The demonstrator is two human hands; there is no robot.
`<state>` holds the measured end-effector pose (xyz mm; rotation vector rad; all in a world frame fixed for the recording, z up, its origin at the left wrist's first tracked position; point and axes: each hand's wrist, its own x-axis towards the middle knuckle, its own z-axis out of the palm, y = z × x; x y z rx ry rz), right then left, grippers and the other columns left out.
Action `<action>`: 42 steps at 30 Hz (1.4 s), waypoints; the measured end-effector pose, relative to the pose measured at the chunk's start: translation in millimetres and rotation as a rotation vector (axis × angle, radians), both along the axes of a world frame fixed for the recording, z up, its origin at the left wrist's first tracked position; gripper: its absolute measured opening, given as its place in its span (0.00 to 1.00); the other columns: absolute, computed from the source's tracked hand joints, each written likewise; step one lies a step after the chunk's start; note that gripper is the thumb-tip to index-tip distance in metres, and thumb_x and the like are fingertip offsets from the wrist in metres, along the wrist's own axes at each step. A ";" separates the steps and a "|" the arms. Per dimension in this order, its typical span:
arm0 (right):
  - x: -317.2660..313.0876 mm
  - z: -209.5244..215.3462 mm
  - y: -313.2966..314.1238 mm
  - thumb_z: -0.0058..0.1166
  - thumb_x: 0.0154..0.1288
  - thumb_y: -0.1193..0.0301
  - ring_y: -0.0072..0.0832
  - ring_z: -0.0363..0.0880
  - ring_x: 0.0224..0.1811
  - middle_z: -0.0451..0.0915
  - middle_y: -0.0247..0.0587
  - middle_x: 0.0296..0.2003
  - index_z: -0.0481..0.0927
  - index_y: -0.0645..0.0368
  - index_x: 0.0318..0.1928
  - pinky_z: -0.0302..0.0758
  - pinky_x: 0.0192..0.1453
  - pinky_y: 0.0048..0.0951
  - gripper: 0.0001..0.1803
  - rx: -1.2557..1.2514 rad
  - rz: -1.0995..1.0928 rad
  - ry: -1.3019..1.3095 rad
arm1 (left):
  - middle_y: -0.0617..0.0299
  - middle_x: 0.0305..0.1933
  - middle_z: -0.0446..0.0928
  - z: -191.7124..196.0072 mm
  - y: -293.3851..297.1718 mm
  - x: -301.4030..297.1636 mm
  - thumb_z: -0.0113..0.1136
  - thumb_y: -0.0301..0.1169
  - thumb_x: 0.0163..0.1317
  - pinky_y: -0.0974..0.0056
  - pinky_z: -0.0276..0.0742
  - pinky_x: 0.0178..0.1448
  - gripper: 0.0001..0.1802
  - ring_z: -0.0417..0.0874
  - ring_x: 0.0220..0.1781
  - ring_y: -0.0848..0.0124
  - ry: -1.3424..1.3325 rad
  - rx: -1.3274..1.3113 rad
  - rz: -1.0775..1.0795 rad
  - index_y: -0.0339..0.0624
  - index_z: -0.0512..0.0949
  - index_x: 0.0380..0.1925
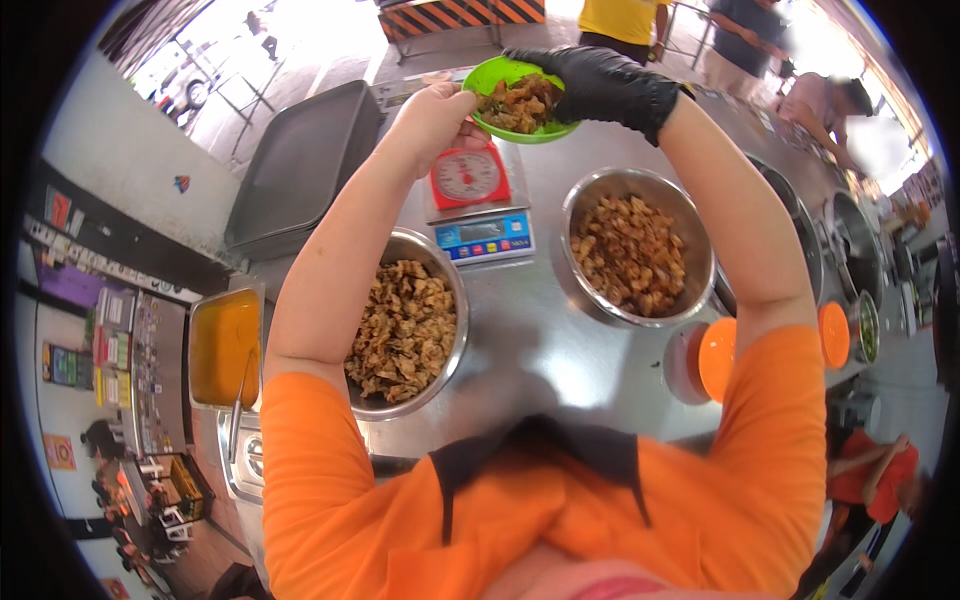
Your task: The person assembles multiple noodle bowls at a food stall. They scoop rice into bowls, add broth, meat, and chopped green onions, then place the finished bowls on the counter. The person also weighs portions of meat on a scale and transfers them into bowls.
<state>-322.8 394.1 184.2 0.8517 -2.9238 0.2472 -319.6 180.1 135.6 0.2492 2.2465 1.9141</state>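
A bright green bowl (545,136) of browned meat pieces (518,104) is held up above the red dial scale (466,176). My bare left hand (437,120) grips the bowl's left rim, thumb on the edge and fingers underneath. On the far right side my right hand (612,86), in a black glove, curls over the rim beside the meat; its fingertips are partly hidden. The dial scale sits by a blue digital scale (485,236). Steel bowls of cooked meat stand either side: a left bowl (462,345) partly behind my forearm, and a right bowl (572,262).
Dark stacked trays (300,165) lie at the far left of the steel table (510,350). A pan of orange liquid (225,345) with a ladle handle is at left. Orange-lidded containers (716,360) and large pans (855,235) stand at right. Several people are around.
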 end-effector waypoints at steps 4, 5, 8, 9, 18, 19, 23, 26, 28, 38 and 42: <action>20.0 -24.6 19.8 0.64 0.49 0.70 0.42 0.83 0.38 0.83 0.49 0.40 0.74 0.45 0.58 0.79 0.45 0.37 0.32 0.343 -0.088 0.007 | 0.57 0.37 0.80 -19.2 42.9 17.1 0.46 0.28 0.65 0.71 0.82 0.37 0.14 0.82 0.32 0.74 -0.071 -0.039 -0.100 0.33 0.74 0.48; 23.2 -24.4 29.8 0.63 0.49 0.71 0.39 0.82 0.36 0.82 0.48 0.38 0.74 0.47 0.58 0.79 0.42 0.36 0.31 0.257 -0.073 -0.045 | 0.57 0.37 0.80 -24.0 48.0 20.0 0.45 0.28 0.65 0.71 0.82 0.37 0.14 0.82 0.32 0.74 -0.096 -0.047 -0.110 0.33 0.74 0.47; 37.9 -14.9 74.5 0.62 0.50 0.74 0.29 0.80 0.31 0.80 0.43 0.34 0.76 0.51 0.54 0.78 0.33 0.31 0.27 -0.018 -0.105 -0.208 | 0.55 0.37 0.79 -26.3 67.6 26.3 0.46 0.28 0.65 0.69 0.83 0.39 0.14 0.83 0.32 0.72 -0.149 -0.045 -0.182 0.31 0.74 0.46; 38.5 -11.5 78.9 0.61 0.51 0.75 0.26 0.79 0.29 0.80 0.41 0.34 0.76 0.53 0.53 0.77 0.32 0.28 0.24 -0.139 -0.120 -0.275 | 0.53 0.38 0.79 -28.9 64.7 27.8 0.47 0.27 0.65 0.68 0.84 0.39 0.15 0.83 0.31 0.70 -0.154 -0.034 -0.182 0.29 0.74 0.47; 58.3 -40.7 165.9 0.57 0.52 0.79 0.19 0.75 0.31 0.76 0.32 0.32 0.77 0.56 0.46 0.75 0.32 0.23 0.18 -0.456 -0.017 -0.456 | 0.53 0.39 0.79 1.6 -14.6 4.5 0.49 0.29 0.64 0.69 0.84 0.36 0.15 0.83 0.30 0.71 0.014 0.021 0.023 0.31 0.74 0.47; 64.1 -51.8 160.4 0.58 0.52 0.79 0.20 0.75 0.34 0.78 0.33 0.34 0.78 0.58 0.48 0.76 0.38 0.24 0.20 -0.292 -0.152 -0.577 | 0.53 0.38 0.80 5.0 -28.6 -5.2 0.49 0.29 0.64 0.69 0.84 0.36 0.15 0.83 0.30 0.71 0.017 0.024 0.045 0.31 0.75 0.46; 87.2 -74.1 126.4 0.65 0.53 0.64 0.38 0.79 0.51 0.80 0.48 0.51 0.73 0.54 0.61 0.73 0.58 0.35 0.33 0.218 -0.109 -0.510 | 0.54 0.36 0.80 5.7 -70.3 -35.2 0.48 0.30 0.64 0.71 0.84 0.38 0.14 0.83 0.31 0.71 0.036 -0.046 0.170 0.31 0.76 0.43; 84.3 -70.7 108.3 0.66 0.52 0.59 0.40 0.77 0.55 0.78 0.49 0.53 0.70 0.55 0.63 0.71 0.62 0.35 0.38 0.052 -0.151 -0.553 | 0.54 0.35 0.80 -3.8 -78.7 -48.7 0.48 0.30 0.64 0.71 0.84 0.37 0.14 0.83 0.31 0.72 0.012 -0.052 0.219 0.30 0.76 0.42; 78.3 -67.0 104.3 0.66 0.52 0.59 0.39 0.77 0.56 0.79 0.48 0.53 0.69 0.56 0.63 0.70 0.63 0.34 0.38 -0.074 -0.139 -0.582 | 0.54 0.35 0.80 -9.9 -79.1 -53.5 0.47 0.30 0.64 0.71 0.83 0.36 0.14 0.83 0.30 0.72 -0.011 -0.064 0.213 0.30 0.76 0.41; 67.5 -75.0 94.4 0.67 0.52 0.57 0.39 0.75 0.58 0.77 0.47 0.56 0.69 0.55 0.64 0.69 0.64 0.33 0.39 0.064 -0.106 -0.602 | 0.53 0.37 0.80 -26.9 -75.2 -60.0 0.46 0.29 0.64 0.70 0.83 0.37 0.14 0.82 0.31 0.71 -0.056 -0.035 0.197 0.31 0.76 0.42; 62.6 -79.1 96.1 0.67 0.52 0.57 0.40 0.75 0.58 0.76 0.49 0.56 0.69 0.55 0.64 0.69 0.64 0.33 0.40 0.029 -0.127 -0.599 | 0.54 0.37 0.80 -27.2 -75.2 -59.8 0.46 0.29 0.64 0.71 0.84 0.38 0.14 0.83 0.32 0.71 -0.044 -0.029 0.182 0.31 0.76 0.43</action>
